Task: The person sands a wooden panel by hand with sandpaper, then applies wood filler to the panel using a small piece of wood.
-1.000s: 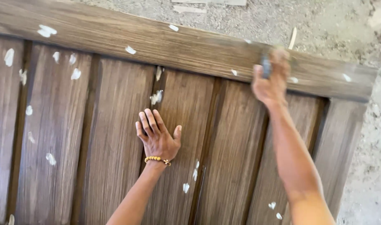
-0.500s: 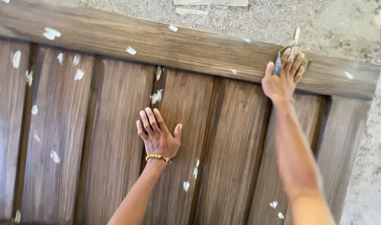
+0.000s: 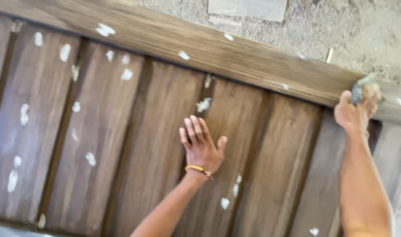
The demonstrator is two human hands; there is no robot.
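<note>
Door panel (image 3: 134, 131), dark and spotted with pale filler, is lying flat on the ground. Right hand (image 3: 356, 112), gripping a sanding pad (image 3: 363, 90), is sliding rightward along the top rail; left hand (image 3: 200, 147) is staying spread flat at centre.

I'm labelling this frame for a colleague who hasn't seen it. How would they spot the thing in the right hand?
Start from the big brown wooden door lying flat, dotted with white filler patches. Follow its long top rail toward the right end, where the right hand presses a small grey-green sanding pad. It is the only loose thing on the wood.
</note>
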